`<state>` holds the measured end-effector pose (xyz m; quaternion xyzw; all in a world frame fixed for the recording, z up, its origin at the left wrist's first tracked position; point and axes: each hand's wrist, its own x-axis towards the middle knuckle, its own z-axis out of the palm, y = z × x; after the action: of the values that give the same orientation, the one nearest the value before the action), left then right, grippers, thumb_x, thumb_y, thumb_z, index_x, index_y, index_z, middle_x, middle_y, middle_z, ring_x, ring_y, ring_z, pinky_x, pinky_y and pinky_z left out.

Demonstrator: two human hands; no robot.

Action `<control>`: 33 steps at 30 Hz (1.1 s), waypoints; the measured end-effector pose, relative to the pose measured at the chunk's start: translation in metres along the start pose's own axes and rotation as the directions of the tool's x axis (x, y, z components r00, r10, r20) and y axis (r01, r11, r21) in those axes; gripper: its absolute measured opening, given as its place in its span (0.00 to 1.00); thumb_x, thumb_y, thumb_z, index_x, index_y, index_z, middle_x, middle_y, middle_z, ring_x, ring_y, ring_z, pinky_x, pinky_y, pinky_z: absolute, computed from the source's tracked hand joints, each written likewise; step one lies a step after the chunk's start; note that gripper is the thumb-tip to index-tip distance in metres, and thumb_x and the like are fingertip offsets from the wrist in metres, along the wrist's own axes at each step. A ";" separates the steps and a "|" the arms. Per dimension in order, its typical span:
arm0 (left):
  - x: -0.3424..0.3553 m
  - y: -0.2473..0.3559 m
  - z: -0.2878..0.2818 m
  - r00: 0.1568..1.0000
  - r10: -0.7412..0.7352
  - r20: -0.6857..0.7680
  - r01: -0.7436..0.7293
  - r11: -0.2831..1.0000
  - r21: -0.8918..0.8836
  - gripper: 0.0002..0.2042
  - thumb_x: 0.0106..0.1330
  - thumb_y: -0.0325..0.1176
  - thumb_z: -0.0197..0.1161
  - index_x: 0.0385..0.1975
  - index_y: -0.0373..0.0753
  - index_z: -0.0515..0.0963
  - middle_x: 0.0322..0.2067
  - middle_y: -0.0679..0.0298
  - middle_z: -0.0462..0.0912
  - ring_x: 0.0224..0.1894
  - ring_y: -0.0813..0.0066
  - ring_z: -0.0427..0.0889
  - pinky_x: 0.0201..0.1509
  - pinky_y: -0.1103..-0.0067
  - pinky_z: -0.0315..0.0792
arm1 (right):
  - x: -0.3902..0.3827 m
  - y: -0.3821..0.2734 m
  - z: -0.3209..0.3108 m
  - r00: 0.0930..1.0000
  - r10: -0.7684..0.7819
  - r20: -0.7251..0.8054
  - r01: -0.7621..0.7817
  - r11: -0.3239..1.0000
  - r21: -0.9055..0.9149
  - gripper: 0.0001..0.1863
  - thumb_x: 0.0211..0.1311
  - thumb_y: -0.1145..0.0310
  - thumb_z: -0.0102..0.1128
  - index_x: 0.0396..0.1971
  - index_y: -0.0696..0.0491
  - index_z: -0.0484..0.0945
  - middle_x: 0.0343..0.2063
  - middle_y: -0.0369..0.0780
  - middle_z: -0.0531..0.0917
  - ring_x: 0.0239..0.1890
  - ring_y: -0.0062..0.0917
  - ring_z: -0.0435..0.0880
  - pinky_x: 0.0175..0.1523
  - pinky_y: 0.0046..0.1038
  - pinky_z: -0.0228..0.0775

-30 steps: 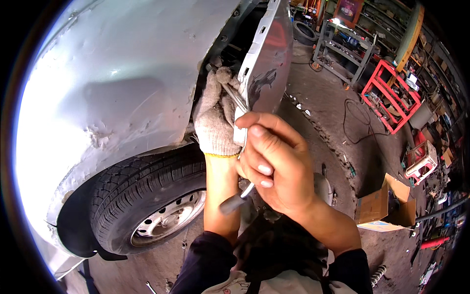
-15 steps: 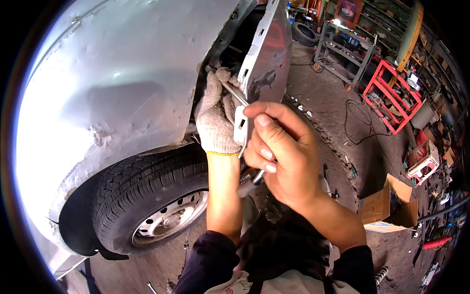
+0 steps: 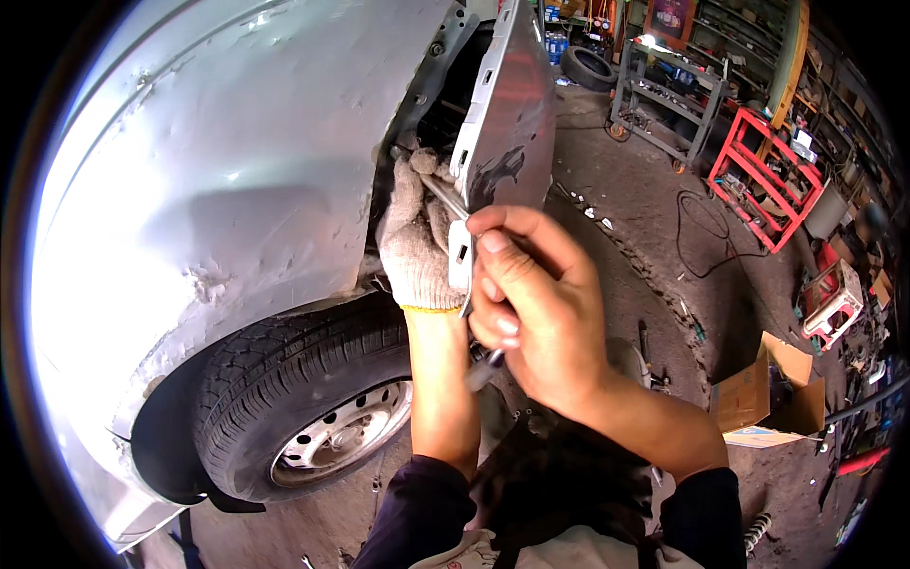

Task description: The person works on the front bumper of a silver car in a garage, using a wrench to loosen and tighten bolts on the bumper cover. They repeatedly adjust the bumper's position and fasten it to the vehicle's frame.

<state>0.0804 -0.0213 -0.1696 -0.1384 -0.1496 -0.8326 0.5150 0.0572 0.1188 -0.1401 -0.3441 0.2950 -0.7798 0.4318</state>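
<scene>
My left hand [image 3: 417, 242], in a knitted off-white work glove, reaches into the gap between the silver car fender [image 3: 275, 171] and a loose-standing grey body panel [image 3: 517, 123]. Its fingers are curled round the upper end of a slim metal rod [image 3: 447, 197]; the exact tip is hidden. My bare right hand [image 3: 540, 294] is closed on the rod's lower end, beside the panel's white slotted edge [image 3: 460, 256]. From under the right hand sticks out a second tool with a greyish handle [image 3: 484, 371], its kind unclear.
Below the fender sits the front tire [image 3: 284, 389] on a steel wheel. On the right are an open cardboard box [image 3: 749, 403], a red metal frame [image 3: 758, 180], a grey cart [image 3: 664, 104] and a loose tire [image 3: 588, 68]. A cable [image 3: 701, 237] lies on the floor.
The view has shifted slightly, so the car's wheel appears farther right and lower. Both hands keep nearly the same grip; the right hand has turned a little.
</scene>
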 end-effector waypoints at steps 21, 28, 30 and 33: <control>0.004 0.001 -0.006 1.000 -0.010 -0.008 0.010 1.000 0.002 0.11 0.72 0.32 0.55 0.49 0.35 0.74 0.36 0.61 0.80 0.40 0.73 0.79 0.48 0.79 0.75 | 0.008 -0.019 -0.008 0.989 -0.110 0.095 0.144 0.830 -0.539 0.09 0.67 0.74 0.52 0.46 0.56 0.72 0.25 0.36 0.73 0.19 0.14 0.68 0.22 0.18 0.59; 0.001 0.006 -0.004 0.999 0.037 0.017 -0.037 0.999 0.021 0.11 0.73 0.32 0.53 0.49 0.35 0.74 0.34 0.62 0.79 0.39 0.74 0.78 0.49 0.79 0.75 | 0.024 -0.042 -0.017 0.634 0.010 0.773 0.721 -0.369 -0.586 0.12 0.53 0.83 0.56 0.39 0.57 0.76 0.28 0.41 0.78 0.21 0.30 0.79 0.24 0.25 0.70; 0.002 -0.001 0.000 1.000 0.017 0.010 -0.017 0.999 0.037 0.10 0.73 0.32 0.53 0.49 0.35 0.74 0.34 0.62 0.79 0.39 0.74 0.78 0.49 0.78 0.75 | 0.024 -0.011 -0.020 0.735 -0.358 0.575 0.655 0.158 -0.739 0.06 0.62 0.79 0.55 0.38 0.56 0.76 0.23 0.35 0.74 0.18 0.20 0.74 0.22 0.22 0.66; 0.000 0.002 -0.002 0.999 -0.007 0.042 0.007 1.000 -0.009 0.10 0.73 0.32 0.54 0.48 0.34 0.74 0.34 0.62 0.79 0.39 0.73 0.78 0.49 0.78 0.75 | -0.001 0.006 0.000 1.000 -0.031 0.006 0.031 0.999 -0.034 0.05 0.70 0.74 0.48 0.41 0.55 0.73 0.23 0.33 0.70 0.17 0.12 0.62 0.20 0.16 0.53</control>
<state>0.0825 -0.0232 -0.1713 -0.1574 -0.1572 -0.8320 0.5082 0.0603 0.1171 -0.1455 -0.3580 0.3017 -0.7804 0.4145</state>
